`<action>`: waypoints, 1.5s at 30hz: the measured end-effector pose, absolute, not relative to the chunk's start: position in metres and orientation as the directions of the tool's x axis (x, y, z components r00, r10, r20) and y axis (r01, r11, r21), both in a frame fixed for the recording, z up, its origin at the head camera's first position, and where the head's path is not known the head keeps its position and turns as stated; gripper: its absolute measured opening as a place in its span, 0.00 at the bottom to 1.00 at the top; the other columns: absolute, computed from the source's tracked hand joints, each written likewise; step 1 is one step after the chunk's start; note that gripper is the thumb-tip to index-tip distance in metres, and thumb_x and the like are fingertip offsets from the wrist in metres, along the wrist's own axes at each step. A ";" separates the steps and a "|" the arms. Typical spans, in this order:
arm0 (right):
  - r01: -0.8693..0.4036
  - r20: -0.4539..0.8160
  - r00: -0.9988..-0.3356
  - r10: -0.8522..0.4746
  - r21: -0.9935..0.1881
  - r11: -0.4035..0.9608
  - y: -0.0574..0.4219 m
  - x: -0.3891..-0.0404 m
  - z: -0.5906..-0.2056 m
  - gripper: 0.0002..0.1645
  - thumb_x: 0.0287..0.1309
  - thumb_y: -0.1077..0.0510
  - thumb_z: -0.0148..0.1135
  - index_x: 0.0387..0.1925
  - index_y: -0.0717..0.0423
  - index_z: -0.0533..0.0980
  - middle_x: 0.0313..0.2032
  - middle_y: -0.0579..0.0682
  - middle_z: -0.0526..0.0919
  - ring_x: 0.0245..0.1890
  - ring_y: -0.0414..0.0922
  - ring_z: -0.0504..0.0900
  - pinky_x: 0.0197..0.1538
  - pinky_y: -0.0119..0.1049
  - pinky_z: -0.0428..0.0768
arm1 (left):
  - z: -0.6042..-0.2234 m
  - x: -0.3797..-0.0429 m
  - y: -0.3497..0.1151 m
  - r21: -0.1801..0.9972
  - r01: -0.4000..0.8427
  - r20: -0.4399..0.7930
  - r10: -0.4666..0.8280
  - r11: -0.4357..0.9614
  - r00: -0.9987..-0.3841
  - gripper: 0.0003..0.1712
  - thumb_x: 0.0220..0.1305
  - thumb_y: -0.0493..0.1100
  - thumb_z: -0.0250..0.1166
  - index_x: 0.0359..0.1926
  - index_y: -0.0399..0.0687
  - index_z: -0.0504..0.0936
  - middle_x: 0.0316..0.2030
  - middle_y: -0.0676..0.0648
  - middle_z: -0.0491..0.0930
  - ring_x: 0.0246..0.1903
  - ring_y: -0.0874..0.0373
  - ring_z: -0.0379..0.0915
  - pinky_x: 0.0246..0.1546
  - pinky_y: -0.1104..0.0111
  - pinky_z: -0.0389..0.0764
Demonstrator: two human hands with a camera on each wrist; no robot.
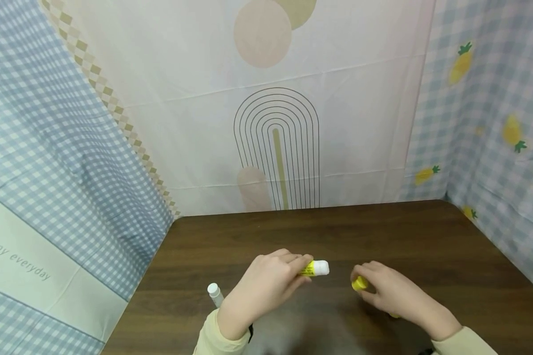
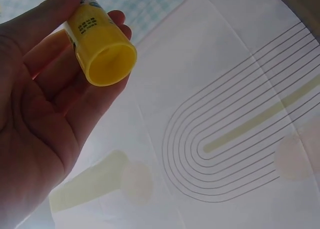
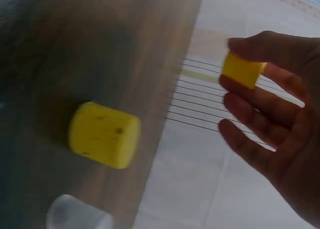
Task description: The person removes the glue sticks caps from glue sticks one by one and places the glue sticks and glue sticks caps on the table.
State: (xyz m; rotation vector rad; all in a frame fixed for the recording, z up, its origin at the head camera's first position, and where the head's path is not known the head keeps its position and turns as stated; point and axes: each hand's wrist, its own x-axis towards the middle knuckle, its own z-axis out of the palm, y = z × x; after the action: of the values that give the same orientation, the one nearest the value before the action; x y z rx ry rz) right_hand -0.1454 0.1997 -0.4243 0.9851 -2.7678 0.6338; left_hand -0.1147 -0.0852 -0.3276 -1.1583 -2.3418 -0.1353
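Observation:
My left hand (image 1: 266, 281) grips a yellow-labelled glue stick (image 1: 308, 269) above the table, its white end pointing right. In the left wrist view the tube's hollow yellow end (image 2: 111, 64) faces the camera, thumb on one side and fingers behind. To the right, my right hand (image 1: 391, 288) pinches a small yellow cap (image 1: 360, 283) between thumb and index finger, the other fingers loosely bent. A gap separates cap and glue stick. A yellow cylinder with dark marks (image 3: 104, 134) is on the table by my right hand, mostly hidden under the wrist in the head view.
A white tube (image 1: 214, 292) stands on the dark wooden table (image 1: 231, 236) beside my left wrist, partly hidden by it. A whitish translucent piece (image 3: 77, 214) lies near the yellow cylinder. Patterned cloth (image 1: 195, 138) hangs behind the table and along both sides.

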 end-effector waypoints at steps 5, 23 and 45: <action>-0.607 0.137 -0.784 -0.605 -0.377 0.700 0.204 -0.147 -0.434 0.16 0.47 0.61 0.69 0.36 0.42 0.74 0.32 0.34 0.72 0.30 0.33 0.71 0.29 0.33 0.73 | -0.328 -0.116 -0.089 -0.067 0.786 0.515 0.696 0.614 -0.500 0.18 0.57 0.50 0.67 0.48 0.50 0.79 0.34 0.59 0.80 0.34 0.65 0.74 0.30 0.74 0.76; -0.540 -0.043 -0.754 -0.655 -0.527 0.657 0.212 -0.151 -0.445 0.17 0.49 0.67 0.65 0.37 0.44 0.75 0.32 0.36 0.72 0.28 0.33 0.70 0.28 0.33 0.71 | -0.369 -0.117 -0.093 0.247 0.803 0.585 0.577 0.542 -0.570 0.18 0.68 0.46 0.55 0.54 0.43 0.66 0.35 0.57 0.70 0.28 0.70 0.66 0.31 0.80 0.71; -0.576 -0.013 -0.718 -0.696 -0.550 0.605 0.210 -0.149 -0.449 0.15 0.51 0.65 0.65 0.37 0.42 0.77 0.32 0.34 0.73 0.31 0.33 0.73 0.29 0.33 0.74 | -0.435 -0.127 -0.093 0.650 0.618 0.433 0.452 0.442 -0.779 0.14 0.64 0.43 0.59 0.46 0.47 0.65 0.33 0.54 0.79 0.33 0.68 0.75 0.34 0.76 0.76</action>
State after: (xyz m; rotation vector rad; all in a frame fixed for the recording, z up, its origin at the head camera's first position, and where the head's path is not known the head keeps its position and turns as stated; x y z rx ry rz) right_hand -0.1488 0.2101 -0.4493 1.2139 -3.0135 0.8936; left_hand -0.1266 -0.0927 -0.4346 -0.9391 -2.4960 -1.2497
